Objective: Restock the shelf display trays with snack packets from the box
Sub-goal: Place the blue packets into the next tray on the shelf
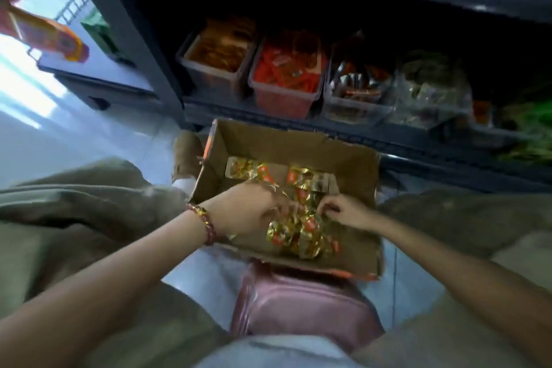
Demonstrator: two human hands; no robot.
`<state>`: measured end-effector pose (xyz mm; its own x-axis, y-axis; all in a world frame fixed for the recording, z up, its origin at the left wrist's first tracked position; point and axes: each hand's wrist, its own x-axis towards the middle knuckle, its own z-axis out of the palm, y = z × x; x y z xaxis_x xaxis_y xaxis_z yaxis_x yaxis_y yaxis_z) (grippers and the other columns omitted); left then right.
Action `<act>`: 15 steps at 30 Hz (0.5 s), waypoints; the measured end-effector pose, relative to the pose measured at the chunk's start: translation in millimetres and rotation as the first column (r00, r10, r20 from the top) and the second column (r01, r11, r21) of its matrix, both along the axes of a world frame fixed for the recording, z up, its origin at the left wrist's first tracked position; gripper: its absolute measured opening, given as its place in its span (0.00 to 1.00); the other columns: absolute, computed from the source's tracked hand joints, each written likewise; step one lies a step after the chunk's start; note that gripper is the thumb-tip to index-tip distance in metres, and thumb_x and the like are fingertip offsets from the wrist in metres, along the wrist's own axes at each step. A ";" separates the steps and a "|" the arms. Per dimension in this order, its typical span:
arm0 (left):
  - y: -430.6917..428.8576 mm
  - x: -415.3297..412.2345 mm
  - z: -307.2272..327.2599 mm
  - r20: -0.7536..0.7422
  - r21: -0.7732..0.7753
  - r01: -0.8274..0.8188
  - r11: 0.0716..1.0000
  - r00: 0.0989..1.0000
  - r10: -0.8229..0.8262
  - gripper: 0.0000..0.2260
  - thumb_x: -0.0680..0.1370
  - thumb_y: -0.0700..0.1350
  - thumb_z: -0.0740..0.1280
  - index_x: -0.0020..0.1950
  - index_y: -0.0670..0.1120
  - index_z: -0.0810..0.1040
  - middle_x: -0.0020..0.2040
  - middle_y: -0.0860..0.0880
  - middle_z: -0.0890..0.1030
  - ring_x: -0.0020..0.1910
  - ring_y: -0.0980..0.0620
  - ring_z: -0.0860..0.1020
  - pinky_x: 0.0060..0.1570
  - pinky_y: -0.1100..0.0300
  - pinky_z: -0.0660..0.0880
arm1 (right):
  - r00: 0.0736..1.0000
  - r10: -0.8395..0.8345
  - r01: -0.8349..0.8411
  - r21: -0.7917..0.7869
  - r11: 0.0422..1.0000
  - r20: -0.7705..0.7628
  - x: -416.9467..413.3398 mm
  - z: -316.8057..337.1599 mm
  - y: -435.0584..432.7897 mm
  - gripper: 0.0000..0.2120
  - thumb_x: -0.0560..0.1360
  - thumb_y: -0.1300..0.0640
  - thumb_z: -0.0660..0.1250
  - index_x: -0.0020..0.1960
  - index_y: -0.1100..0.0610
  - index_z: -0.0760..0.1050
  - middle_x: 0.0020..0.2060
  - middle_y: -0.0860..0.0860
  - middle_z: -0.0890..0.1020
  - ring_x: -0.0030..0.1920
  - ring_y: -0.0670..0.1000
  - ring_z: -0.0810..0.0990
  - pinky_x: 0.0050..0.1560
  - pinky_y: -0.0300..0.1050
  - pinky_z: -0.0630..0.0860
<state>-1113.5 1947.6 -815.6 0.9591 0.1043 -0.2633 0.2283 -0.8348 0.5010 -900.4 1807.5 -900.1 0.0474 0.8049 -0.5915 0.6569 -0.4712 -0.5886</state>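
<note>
An open cardboard box (343, 158) sits on the floor between my knees, below the bottom shelf. Gold and orange snack packets (301, 236) lie in a loose heap on its bottom. My left hand (248, 212), with a bead bracelet at the wrist, is inside the box with fingers curled round a bunch of packets. My right hand (349, 212) reaches in from the right and pinches packets at the heap's edge. On the shelf stand display trays: one with brown packets (218, 51), one with orange packets (286, 75), one clear with dark packets (355, 89).
A pink bag (298, 308) lies on my lap just in front of the box. More trays with green packets (430, 92) stand further right on the shelf. The dark shelf upright (140, 39) rises at left, with a low cart (89, 69) beyond it on the pale floor.
</note>
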 end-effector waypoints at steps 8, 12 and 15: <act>15.8 -61.3 -54.3 -0.130 0.105 -0.077 0.992 0.987 0.090 0.13 0.79 0.45 0.60 0.62 0.51 0.75 0.54 0.51 0.80 0.54 0.51 0.77 0.57 0.57 0.69 | 0.952 0.217 -0.088 -0.483 0.871 0.217 -60.9 -103.2 2.6 0.29 0.77 0.64 0.63 0.75 0.57 0.57 0.71 0.57 0.64 0.64 0.56 0.71 0.60 0.46 0.71; 17.8 -68.7 -62.9 -0.132 0.090 -0.101 0.991 0.985 0.113 0.13 0.79 0.45 0.59 0.62 0.51 0.74 0.55 0.51 0.80 0.56 0.52 0.76 0.59 0.56 0.68 | 0.900 0.173 -0.002 -0.393 0.919 0.401 -71.6 -122.3 0.7 0.18 0.82 0.56 0.51 0.70 0.58 0.67 0.66 0.58 0.73 0.63 0.58 0.73 0.56 0.43 0.70; 17.5 -65.6 -66.5 -0.128 0.024 -0.202 0.979 0.971 0.203 0.12 0.78 0.44 0.61 0.61 0.51 0.74 0.55 0.51 0.79 0.55 0.50 0.76 0.61 0.53 0.66 | 0.891 0.221 -0.064 -0.372 0.926 0.397 -68.3 -110.4 15.4 0.15 0.80 0.60 0.54 0.64 0.58 0.72 0.59 0.57 0.78 0.59 0.56 0.77 0.49 0.41 0.71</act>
<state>-1179.1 1965.1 -882.1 0.8756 0.2960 -0.3817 0.4553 -0.7696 0.4476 -968.7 1823.0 -1010.5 0.2568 0.5749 -0.7769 0.8802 -0.4711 -0.0577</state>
